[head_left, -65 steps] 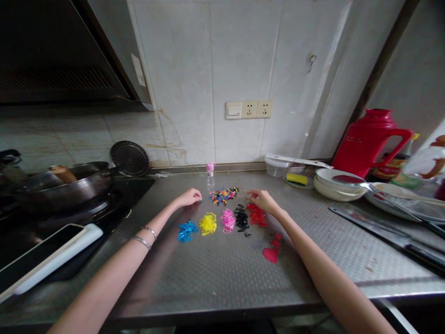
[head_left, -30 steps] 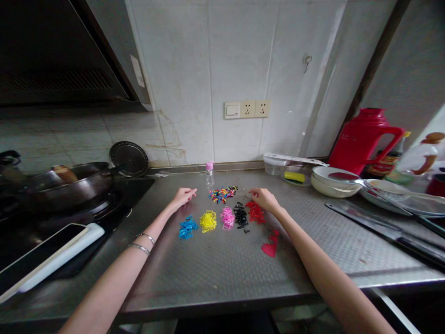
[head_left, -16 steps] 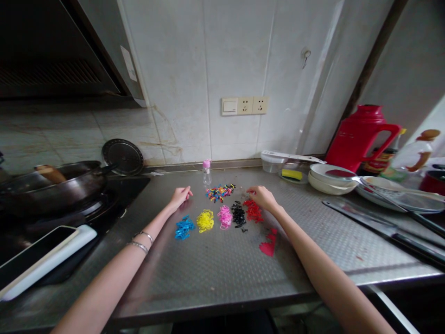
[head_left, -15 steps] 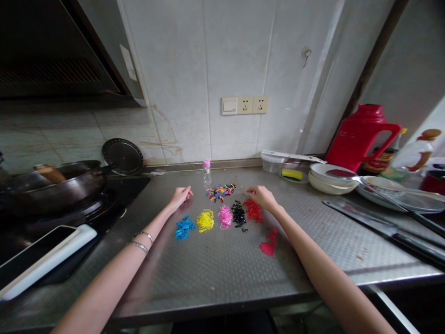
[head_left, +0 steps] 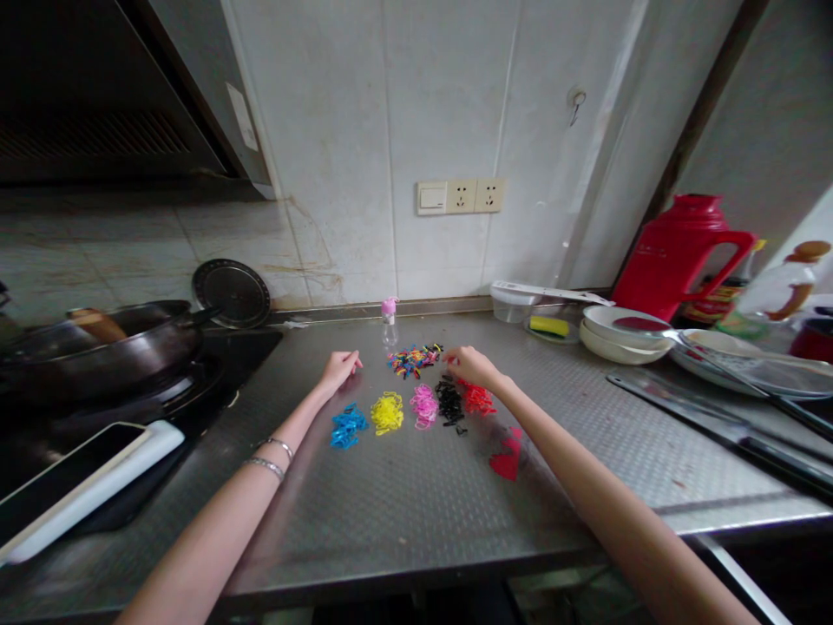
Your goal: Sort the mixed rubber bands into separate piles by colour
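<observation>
"Grey metal counter (head_left: 396, 529) with a textured surface is running along a pale tiled wall (head_left: 449, 104). Which step is under way?"

"Judging by the layout, handling of the small multicoloured bands is proceeding. One mixed pile (head_left: 415, 360) is lying near a clear bottle with a pink cap (head_left: 389, 325). Single-colour piles are lying on the near side: blue (head_left: 349, 425), yellow (head_left: 387, 412), pink (head_left: 424, 407), black (head_left: 449, 399) and red (head_left: 480, 400)."

"What is the right hand (head_left: 474, 366) doing?"

"Its fingers are bending beside the mixed pile's right edge, fingertips close together, opening narrow. Whether they are gripping a band, I cannot tell."

"What would picking from that pile be calling for?"

"In my judgement, a fine fingertip pinch on one band, without dragging its neighbours."

"Arm pose?"

"Both forearms are extending forward, converging on the piles. The right wrist is bending inward, above the red pile. The left hand (head_left: 339, 369) is resting left of the mixed pile, fingers loosely curling; its contents, if any, are not showing."
</observation>
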A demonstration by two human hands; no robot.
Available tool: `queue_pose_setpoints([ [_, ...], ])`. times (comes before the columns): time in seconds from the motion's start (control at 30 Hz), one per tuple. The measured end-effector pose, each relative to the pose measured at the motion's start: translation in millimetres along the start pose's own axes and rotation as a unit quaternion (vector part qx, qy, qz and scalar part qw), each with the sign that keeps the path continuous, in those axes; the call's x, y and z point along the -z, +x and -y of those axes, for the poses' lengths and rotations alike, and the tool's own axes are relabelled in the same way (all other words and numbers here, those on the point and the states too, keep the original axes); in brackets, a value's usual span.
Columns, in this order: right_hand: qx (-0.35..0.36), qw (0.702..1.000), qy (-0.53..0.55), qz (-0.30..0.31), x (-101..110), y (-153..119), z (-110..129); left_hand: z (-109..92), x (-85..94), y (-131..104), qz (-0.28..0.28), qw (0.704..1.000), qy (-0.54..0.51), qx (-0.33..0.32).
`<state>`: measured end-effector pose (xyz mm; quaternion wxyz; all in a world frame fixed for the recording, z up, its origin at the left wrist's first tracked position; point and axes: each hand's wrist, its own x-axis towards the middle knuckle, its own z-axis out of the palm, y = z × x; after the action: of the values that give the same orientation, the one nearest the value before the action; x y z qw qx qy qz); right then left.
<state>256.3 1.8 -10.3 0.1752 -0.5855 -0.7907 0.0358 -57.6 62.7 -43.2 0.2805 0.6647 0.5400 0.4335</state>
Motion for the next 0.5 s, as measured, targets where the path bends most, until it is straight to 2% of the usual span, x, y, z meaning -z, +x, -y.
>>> queue_pose_setpoints([
  [0.3, 0.019, 0.999, -0.005, 0.031, -10.6, 21.2, 23.8, -1.8, 0.7, -2.6, -0.007, 1.000, 0.018, -0.005],
  [0.5, 0.016, 0.999, -0.024, 0.040, -10.9, 25.5, 29.0, -2.0, 0.8, -2.9, -0.003, 1.000, 0.016, -0.006],
])
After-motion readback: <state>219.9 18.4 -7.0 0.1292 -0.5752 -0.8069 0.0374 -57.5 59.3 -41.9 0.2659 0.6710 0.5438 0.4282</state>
